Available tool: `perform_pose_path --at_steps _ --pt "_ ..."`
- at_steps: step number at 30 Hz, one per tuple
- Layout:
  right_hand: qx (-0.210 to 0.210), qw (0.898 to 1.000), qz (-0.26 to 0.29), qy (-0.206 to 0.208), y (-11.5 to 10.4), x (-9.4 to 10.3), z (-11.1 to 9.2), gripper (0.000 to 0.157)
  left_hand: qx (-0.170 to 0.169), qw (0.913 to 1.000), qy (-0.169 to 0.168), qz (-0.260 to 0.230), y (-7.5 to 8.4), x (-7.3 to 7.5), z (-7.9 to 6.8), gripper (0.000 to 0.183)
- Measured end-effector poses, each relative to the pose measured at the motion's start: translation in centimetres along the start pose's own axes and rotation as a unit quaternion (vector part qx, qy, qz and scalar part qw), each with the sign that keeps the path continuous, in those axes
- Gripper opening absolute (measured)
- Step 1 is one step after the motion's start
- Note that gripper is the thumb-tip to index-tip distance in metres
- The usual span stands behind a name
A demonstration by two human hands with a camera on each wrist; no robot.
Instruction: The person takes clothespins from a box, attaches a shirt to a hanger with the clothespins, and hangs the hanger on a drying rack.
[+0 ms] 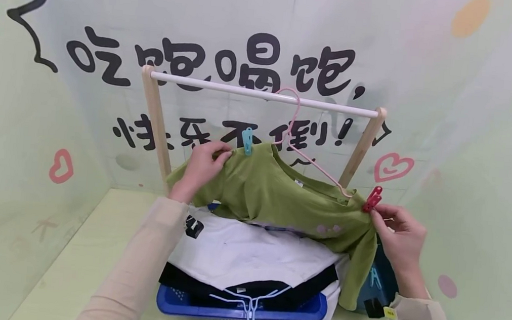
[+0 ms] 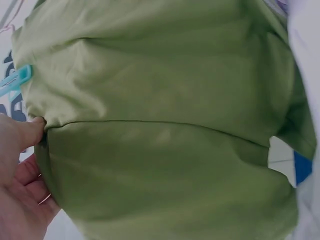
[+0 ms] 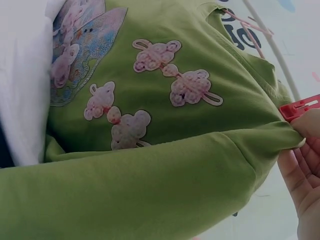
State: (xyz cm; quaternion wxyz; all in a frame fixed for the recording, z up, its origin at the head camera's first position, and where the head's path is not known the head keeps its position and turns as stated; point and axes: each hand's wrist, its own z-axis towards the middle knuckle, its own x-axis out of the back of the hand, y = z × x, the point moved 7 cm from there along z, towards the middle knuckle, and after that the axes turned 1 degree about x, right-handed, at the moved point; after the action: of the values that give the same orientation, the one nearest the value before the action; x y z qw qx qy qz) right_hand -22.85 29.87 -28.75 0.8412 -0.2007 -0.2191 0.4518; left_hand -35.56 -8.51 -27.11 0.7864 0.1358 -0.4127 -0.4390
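Observation:
A green long-sleeved shirt (image 1: 298, 204) with pink printed shapes hangs on a pink hanger (image 1: 315, 166), whose hook loops over the rack's white rail. With thumb and fingers, my left hand (image 1: 202, 168) pinches the shirt's left shoulder seam, just outside a light blue clothespin (image 1: 247, 141) clipped there. On the other side, my right hand (image 1: 400, 238) pinches the right shoulder, close by a red clothespin (image 1: 373, 199). Both shoulders are pulled outward. In the right wrist view the sleeve (image 3: 150, 192) droops below the fingers, and the printed front (image 3: 165, 70) shows.
The rack's white rail (image 1: 225, 88) runs between two wooden posts. Below the shirt, a blue basket (image 1: 206, 310) holds white clothing (image 1: 248, 251) and black clothing, with light blue hangers (image 1: 251, 309) on top. A dark teal bin (image 1: 383, 273) with a blue clothespin stands at right.

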Motion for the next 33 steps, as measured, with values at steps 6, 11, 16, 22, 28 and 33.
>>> perform_pose_path --at_steps 6,11,16,22,28,33 --pt "-0.009 1.000 0.024 -0.017 -0.3 -0.5 -0.3 0.018 0.008 1.0000 -0.004 -0.002 -1.0 -0.8 -0.1 0.012" --pt "-0.027 0.999 0.029 -0.020 -1.3 -0.8 -0.3 0.016 0.023 0.9997 -0.013 -0.002 -1.8 -1.4 0.1 0.014" --pt "-0.029 0.999 0.030 -0.010 -0.4 -0.7 -0.6 0.017 0.034 0.9992 -0.019 -0.007 -2.2 -1.8 0.5 0.017" --pt "-0.024 0.998 0.058 -0.003 -0.7 -0.7 -0.5 0.015 0.049 0.9987 -0.008 -0.011 -3.0 -1.7 0.5 0.018" --pt "-0.039 0.997 0.065 -0.017 -0.9 -0.9 -0.5 0.017 0.034 0.9983 0.005 -0.047 -3.2 -1.5 0.2 0.020" --pt "-0.041 0.996 0.075 -0.017 0.7 -0.8 -0.9 0.019 0.066 0.9951 0.004 -0.074 -3.9 -1.7 0.0 0.021"
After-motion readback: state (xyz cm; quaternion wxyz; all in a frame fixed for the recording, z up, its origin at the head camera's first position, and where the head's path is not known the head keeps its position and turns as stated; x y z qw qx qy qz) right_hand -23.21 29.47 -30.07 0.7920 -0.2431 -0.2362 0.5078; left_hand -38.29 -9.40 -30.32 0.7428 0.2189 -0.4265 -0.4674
